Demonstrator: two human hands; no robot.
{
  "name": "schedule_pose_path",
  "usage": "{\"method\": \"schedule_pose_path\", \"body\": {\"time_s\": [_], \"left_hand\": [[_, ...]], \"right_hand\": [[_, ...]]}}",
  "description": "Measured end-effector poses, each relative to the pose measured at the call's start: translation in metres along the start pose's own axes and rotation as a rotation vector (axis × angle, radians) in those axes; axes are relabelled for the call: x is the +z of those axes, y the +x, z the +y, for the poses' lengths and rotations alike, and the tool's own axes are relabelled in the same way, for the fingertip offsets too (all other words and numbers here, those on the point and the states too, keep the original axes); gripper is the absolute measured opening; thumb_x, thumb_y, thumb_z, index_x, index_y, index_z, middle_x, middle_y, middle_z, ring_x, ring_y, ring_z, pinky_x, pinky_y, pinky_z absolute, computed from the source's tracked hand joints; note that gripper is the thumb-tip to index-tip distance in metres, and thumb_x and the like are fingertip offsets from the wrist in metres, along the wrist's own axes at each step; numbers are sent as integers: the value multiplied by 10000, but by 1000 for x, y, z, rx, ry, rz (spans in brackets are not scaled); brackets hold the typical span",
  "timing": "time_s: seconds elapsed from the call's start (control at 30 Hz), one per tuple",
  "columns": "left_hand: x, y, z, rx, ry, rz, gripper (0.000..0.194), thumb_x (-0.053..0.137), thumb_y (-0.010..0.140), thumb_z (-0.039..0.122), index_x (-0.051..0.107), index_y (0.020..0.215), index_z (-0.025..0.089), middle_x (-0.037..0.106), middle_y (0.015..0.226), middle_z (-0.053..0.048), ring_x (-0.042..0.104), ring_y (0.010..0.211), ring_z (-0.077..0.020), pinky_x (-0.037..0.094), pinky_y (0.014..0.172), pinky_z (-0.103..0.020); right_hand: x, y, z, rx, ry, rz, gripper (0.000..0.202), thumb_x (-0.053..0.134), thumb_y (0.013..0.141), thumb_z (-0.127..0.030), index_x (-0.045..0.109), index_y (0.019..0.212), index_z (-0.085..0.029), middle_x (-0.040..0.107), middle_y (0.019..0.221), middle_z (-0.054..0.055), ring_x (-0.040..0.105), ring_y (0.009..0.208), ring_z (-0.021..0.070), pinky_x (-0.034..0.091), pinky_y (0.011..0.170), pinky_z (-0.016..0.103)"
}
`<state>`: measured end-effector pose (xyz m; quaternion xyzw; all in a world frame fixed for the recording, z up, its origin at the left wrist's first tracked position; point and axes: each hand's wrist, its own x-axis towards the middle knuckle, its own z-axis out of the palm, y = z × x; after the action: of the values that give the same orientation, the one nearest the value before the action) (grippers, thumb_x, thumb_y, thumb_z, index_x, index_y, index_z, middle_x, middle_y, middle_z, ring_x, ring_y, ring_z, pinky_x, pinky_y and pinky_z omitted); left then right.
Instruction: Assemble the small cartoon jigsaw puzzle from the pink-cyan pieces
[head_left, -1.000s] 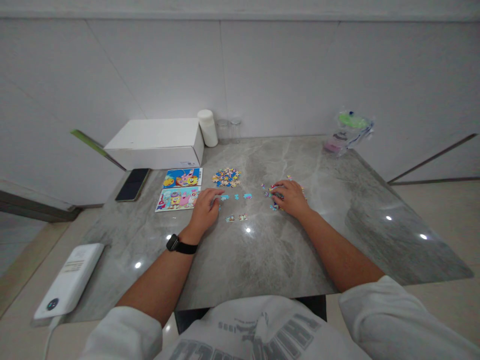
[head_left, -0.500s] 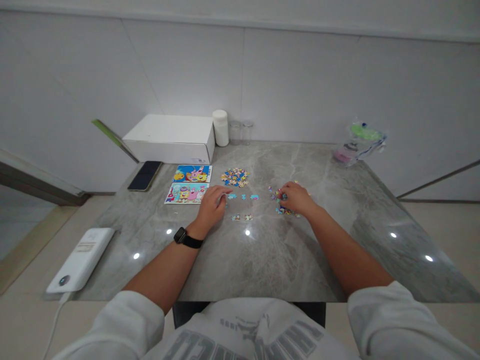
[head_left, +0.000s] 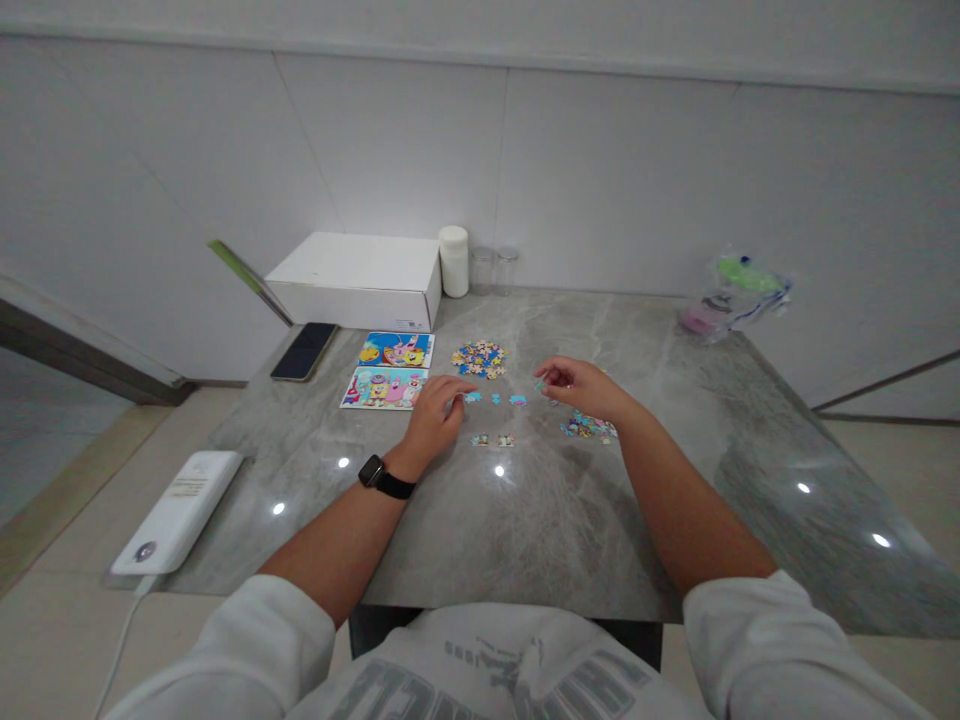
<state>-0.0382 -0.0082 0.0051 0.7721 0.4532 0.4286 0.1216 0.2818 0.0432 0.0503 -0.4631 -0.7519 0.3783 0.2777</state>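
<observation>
1. Grey, marble-patterned desk point(head_left: 525, 530) is standing against a pale wall point(head_left: 615, 180) and carrying the puzzle pieces.
2. Right hand point(head_left: 574, 384) is pinching a small light-blue piece point(head_left: 540, 385) between thumb and fingertips, above the desk and just right of the blue row point(head_left: 496, 399).
3. Left hand point(head_left: 437, 415) is lying palm down, fingers loosely bent, its fingertips at the left end of that row; whether it is gripping anything, I cannot tell.
4. Two pieces point(head_left: 493, 440) are lying side by side, nearer the wearer than the row.
5. One loose heap point(head_left: 589, 427) is lying near the right forearm; a second heap point(head_left: 480, 359) is lying beyond the row.
6. Two picture cards point(head_left: 386, 388) are lying left of the second heap, with a phone point(head_left: 305, 352) farther left.
7. White box point(head_left: 352, 285), white bottle point(head_left: 454, 262) and two clear glasses point(head_left: 494, 272) are standing along the wall.
8. Plastic bag point(head_left: 735, 298) is sitting at the far right; a power bank point(head_left: 178, 512) is lying at the near left.
</observation>
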Motion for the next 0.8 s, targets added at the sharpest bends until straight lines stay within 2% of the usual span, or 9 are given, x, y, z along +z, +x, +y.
{"method": "schedule_pose_path", "body": {"time_s": [0.17,0.37,0.5,0.8], "left_hand": [[-1,0,3,-6,-6,-13,231,539,980,192,737,1091,238,746,1073,-69,665,1075,-244,535,999,-443],[0,-2,16,28,-28,-7,135,609,1003,276,728,1051,239,754,1037,-71,678,1023,-242,542,959,-442],[1,-2,17,35,-40,-30,131,619,1017,312,722,1023,232,749,1021,-74,678,1023,-242,537,957,-441],[6,-1,13,-8,-103,-94,186,605,1032,350,707,944,222,733,954,-63,672,962,-233,530,925,-417]], "right_hand": [[34,9,-20,27,342,52,336,814,764,-476,753,975,-221,710,846,-3,627,774,158,517,748,297],[86,2,-14,145,589,68,347,853,745,-486,767,978,-244,761,894,18,679,822,177,546,810,325],[99,0,-13,138,586,75,359,846,742,-489,758,982,-237,767,875,20,691,814,187,547,802,332],[111,-3,-16,56,390,146,290,751,809,-439,753,1016,-236,766,829,12,683,733,178,517,698,306]]}}
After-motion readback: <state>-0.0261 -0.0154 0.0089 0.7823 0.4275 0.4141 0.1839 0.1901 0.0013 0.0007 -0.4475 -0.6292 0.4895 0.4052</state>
